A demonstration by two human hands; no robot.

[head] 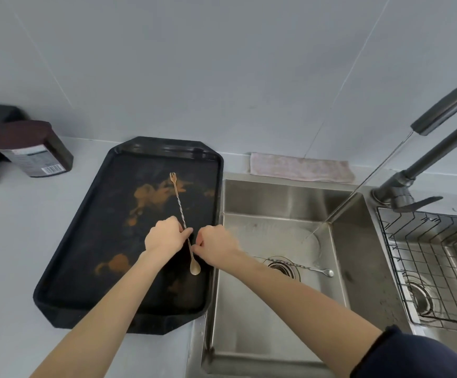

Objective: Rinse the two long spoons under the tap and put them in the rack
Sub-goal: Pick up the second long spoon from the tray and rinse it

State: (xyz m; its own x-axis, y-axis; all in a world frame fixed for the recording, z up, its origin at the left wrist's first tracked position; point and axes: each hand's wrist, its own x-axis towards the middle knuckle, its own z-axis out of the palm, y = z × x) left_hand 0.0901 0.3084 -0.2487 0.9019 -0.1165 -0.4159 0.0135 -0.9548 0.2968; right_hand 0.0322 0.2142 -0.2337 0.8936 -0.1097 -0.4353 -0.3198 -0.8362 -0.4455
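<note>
A long gold spoon [179,205] with a twisted shaft, a fork tip at its far end and its bowl at the near end, is held over the black tray [80,257]. My left hand [164,236] pinches its shaft, and my right hand [215,248] pinches it just below. A second long spoon [314,269], silver, lies flat in the sink basin [249,317] across the drain. Water runs from the tap [440,115] into the basin's far right corner. The wire rack [424,257] sits in the right basin.
The tray carries orange-brown stains. A dark bottle [35,150] lies on the counter at the far left. A pink cloth [301,167] lies behind the sink against the wall. The tap lever [421,201] points right.
</note>
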